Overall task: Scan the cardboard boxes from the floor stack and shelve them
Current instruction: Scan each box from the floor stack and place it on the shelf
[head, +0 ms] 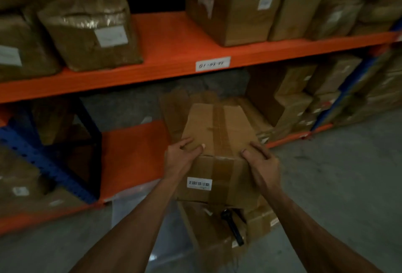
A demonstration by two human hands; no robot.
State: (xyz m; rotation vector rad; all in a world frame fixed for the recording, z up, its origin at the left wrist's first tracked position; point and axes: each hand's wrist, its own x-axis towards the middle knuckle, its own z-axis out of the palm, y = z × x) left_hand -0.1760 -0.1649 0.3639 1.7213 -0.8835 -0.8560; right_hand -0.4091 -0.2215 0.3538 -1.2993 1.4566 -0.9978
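Head view: a person holds a taped cardboard box in both bare hands in front of orange warehouse racking, its near face carrying a white barcode label. The box hangs clear above the floor stack, where a black handheld scanner lies on top of the boxes left there. The step in hand looks like the shelving of a box, probably one already scanned, since the scanner is set down.

The left hand grips the box's near left top edge, fingers curled over the top and thumb laid flat on the cardboard. The right hand clasps the near right corner, fingers wrapped down the side; each grip is closed on the box, neither slack.

The bare stretch of the lower shelf lies just left of the box, while the upper shelf, above its location tag, also shows a gap between parcels. The next move seems to call for carrying the box forward and setting it flat, label outward, clear of the beam's front edge.
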